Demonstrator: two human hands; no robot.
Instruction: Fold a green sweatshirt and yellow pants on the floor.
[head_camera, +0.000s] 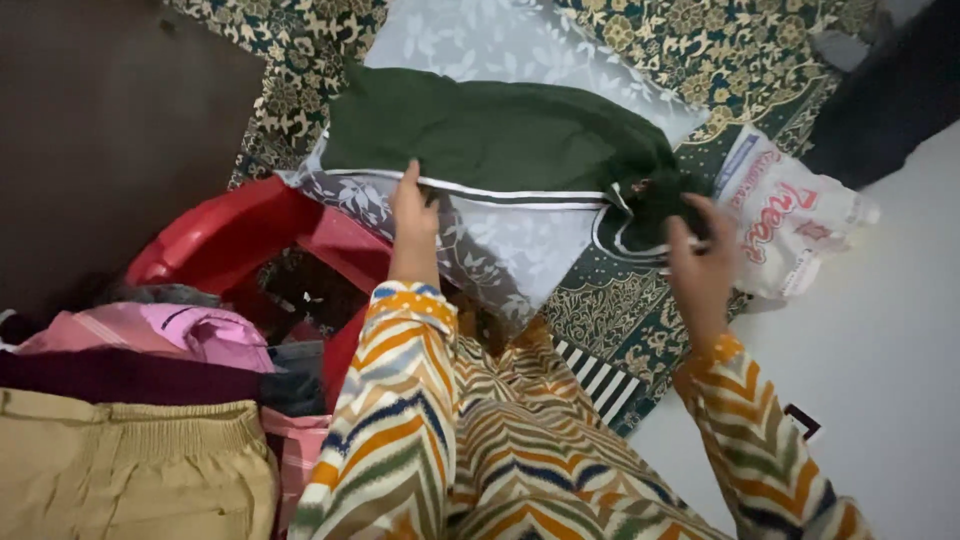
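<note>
Past the folded clothes (130, 440) and red tub (225, 235), the left hand (413, 215) presses flat, fingers together, on the green garment's (480, 135) striped edge while the right hand (700, 262) pinches its bunched end, all lying on a grey pillow (500, 245) over the patterned rug (640, 310).

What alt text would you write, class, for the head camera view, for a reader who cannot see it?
A person's left hand and right hand hold a dark green garment with white stripes flat on a grey floral pillow. A red tub and piled clothes sit to the left, a printed plastic bag to the right.
</note>
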